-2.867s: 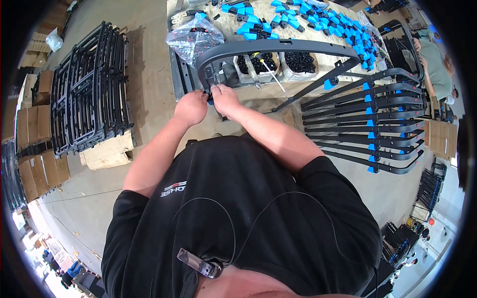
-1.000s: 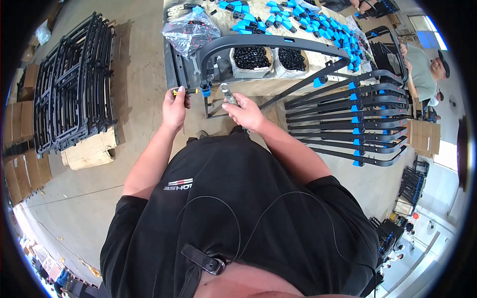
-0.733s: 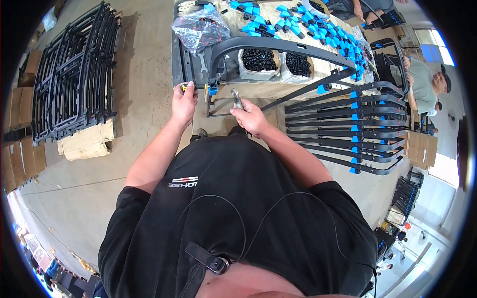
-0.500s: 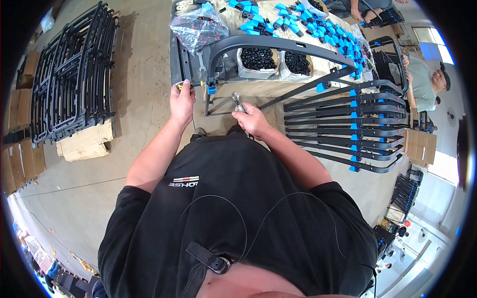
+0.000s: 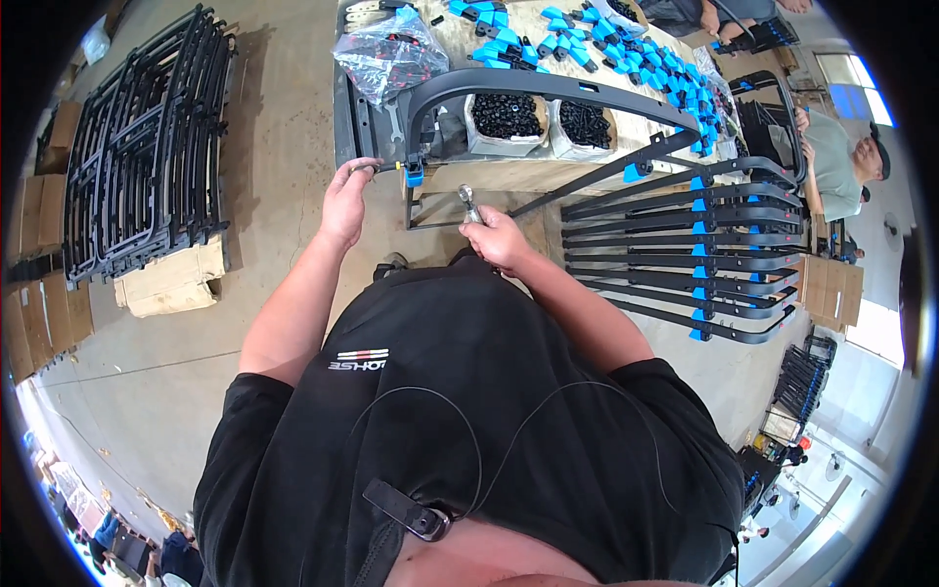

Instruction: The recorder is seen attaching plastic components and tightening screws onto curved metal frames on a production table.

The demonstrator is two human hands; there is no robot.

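Note:
A black bent-tube frame lies along the table edge, with a blue-and-black bracket at its near left end. My left hand is beside that bracket, fingers closed on a short dark tool with a yellow part that points at the bracket. Most of this tool is hidden by the fingers. In my right hand is a silver ratchet wrench, its round head up, held apart from the frame in front of my body.
On the wooden table are blue-and-black brackets, a box of black fittings, a plastic bag and an open-end wrench. Finished-looking frames hang at the right. Frames stack left. A co-worker stands right.
My left hand has shifted slightly left and its fingers have turned over the tool, covering its yellow rear end. My right hand and the ratchet wrench have barely moved.

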